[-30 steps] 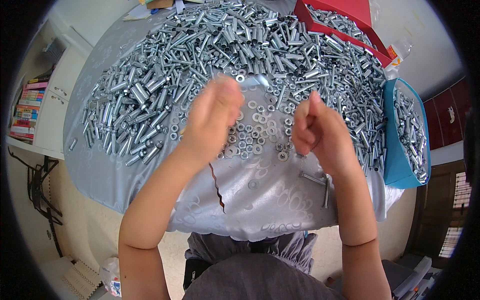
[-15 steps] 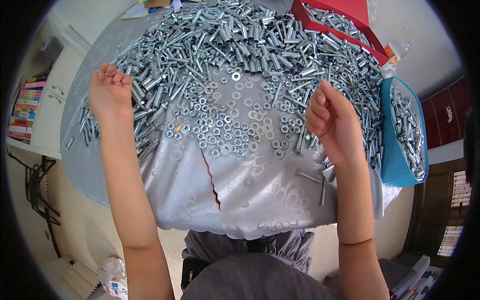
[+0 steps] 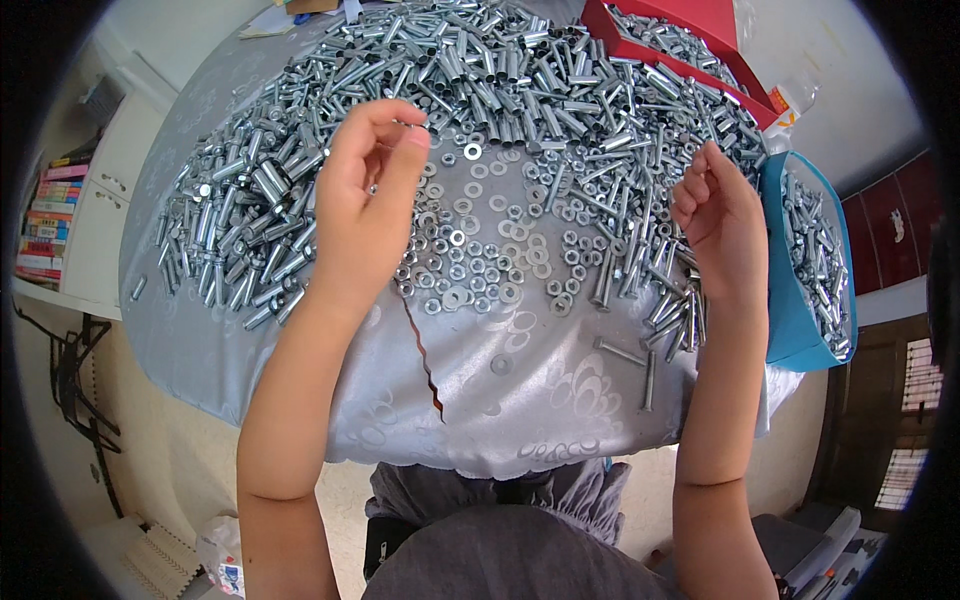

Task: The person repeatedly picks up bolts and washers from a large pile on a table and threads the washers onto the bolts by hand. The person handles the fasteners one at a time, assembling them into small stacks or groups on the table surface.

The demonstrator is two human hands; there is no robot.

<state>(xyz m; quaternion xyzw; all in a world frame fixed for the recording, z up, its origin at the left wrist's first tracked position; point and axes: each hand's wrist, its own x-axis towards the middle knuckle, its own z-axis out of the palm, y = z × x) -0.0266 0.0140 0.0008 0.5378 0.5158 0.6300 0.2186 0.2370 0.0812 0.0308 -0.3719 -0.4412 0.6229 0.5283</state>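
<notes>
Holds left hand [image 3: 365,200] over the nuts and washers [image 3: 478,266] spread mid-table, with thumb and forefinger slightly apart. Holds right hand [image 3: 725,220] over bolts [image 3: 680,320] near the blue box [image 3: 800,345], with fingers curled; impossible to make out any grip there. Has 2 loose bolts [image 3: 649,382] nearer the lap.

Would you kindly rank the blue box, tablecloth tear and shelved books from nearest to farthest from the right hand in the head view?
From the right hand:
1. Blue box, to its right.
2. Tear, left, toward the person.
3. Shelved books, far left.
</notes>
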